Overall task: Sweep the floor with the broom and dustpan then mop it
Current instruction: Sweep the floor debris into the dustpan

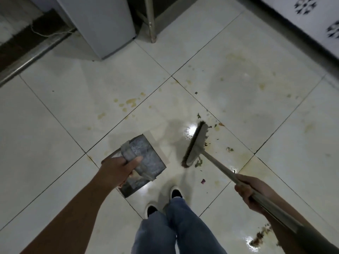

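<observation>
At the far left a metal rail [34, 57] is running along the edge of the tiled floor [60, 125], and a thin pale cord [49, 34] is lying behind it beside a white appliance [102, 24] that is standing on the tiles. Just right of the appliance a metal leg [151, 21] is coming down to the floor. Lower down, the left hand [119, 171] is reaching in from the bottom left, its fingers and thumb curling around the grey handle of the dustpan [146, 158], which is being held tilted above or just at the tiles; whether its edge is touching the floor is not clear. Yellowish stains [131, 102] are spotting the tiles beyond it. Below the dustpan, two dark shoes [176, 193] with white soles are standing on the floor under blue jeans [176, 230]. To the right of the dustpan and apart from it, the broom [196, 143] is resting its bristles on the wet, shiny tiles, with scraps of debris [211, 129] lying scattered along its right side and a purple scrap [203, 181] lying nearer the shoes. The broom's long pale handle is slanting down to the lower right, where the right hand [251, 193] is gripping it with the fingers wrapped fully around. More debris is lying near the bottom right edge. At the upper right a white patterned panel [311, 19] is bordering the floor.
</observation>
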Motion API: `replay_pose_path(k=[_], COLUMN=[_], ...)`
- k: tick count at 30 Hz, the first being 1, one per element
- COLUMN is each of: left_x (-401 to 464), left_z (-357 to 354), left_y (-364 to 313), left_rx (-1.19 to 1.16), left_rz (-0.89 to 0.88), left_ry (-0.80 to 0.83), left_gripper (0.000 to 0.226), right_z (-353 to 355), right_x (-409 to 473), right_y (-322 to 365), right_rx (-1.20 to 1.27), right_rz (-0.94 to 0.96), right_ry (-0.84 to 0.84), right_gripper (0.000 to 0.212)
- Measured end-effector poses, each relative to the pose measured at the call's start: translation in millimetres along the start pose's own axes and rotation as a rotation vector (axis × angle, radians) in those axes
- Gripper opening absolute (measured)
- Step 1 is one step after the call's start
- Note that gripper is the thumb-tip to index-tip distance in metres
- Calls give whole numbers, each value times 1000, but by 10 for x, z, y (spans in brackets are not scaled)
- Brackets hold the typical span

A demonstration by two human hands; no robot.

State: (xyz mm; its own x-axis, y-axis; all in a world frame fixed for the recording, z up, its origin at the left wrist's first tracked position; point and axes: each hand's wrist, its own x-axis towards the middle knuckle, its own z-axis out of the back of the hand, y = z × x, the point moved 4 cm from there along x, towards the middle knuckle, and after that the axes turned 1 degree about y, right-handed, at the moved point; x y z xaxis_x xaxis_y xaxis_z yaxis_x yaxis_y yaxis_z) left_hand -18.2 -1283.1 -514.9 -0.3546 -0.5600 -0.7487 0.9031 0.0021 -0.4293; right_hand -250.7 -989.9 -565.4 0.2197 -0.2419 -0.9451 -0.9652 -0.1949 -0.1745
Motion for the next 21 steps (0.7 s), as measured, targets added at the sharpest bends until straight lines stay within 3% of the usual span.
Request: replay_pose_path(k=[8, 13, 18, 21], left_x=[304, 587, 731, 792], left_z=[4, 216, 359, 425], left_y=[-138, -237, -401, -500], left_rx=[2, 21, -1, -4], left_rz=[-26, -50, -62, -34], left_ry=[30, 29, 104, 123], left_gripper=[49, 47, 46, 46], right_z=[-1078, -1306, -645, -491], right_x=[459, 793, 467, 194], right_y=[325, 548, 285, 157], right_rx=[65, 205, 373, 306], right_rz=[98, 154, 216, 146], right_ry=[240, 277, 96, 10], right_gripper=[31, 32, 27, 36])
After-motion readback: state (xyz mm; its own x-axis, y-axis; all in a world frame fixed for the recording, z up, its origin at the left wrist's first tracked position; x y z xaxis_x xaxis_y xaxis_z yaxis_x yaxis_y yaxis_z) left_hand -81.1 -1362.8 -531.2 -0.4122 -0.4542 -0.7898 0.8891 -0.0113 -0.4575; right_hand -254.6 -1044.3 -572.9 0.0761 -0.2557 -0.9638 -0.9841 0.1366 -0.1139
